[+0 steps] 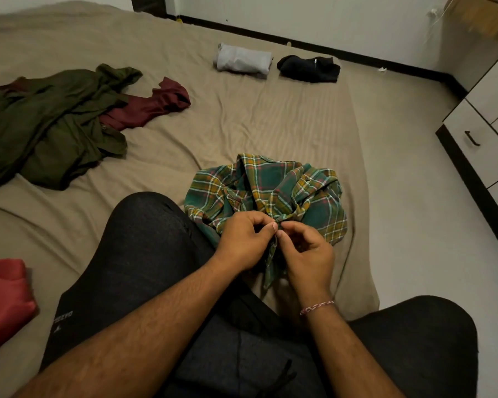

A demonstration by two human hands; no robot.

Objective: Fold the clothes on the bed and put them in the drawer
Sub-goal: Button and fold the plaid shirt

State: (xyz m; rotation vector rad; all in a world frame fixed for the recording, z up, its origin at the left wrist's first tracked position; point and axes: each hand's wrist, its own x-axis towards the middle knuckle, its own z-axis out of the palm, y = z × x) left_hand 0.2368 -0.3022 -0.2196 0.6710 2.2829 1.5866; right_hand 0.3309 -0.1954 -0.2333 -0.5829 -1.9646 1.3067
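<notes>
Bed with tan sheet: plaid shirt bunched at near edge, between person's knees. Left hand and right hand both pinch its front edge, fingertips meeting. Drawer unit stands right, closed.

Person seen from above, 2 bare forearms, no sleeves in view. Forearms hairy. Left hand has no ring or band showing. Right hand has a thin twisted string bracelet, pink and white, at the wrist. Fingernails short. Legs in dark charcoal trousers with slightly speckled knit fabric. Small white logo and lettering printed on the left leg, too small to read. Dark drawstring at waist.
</notes>
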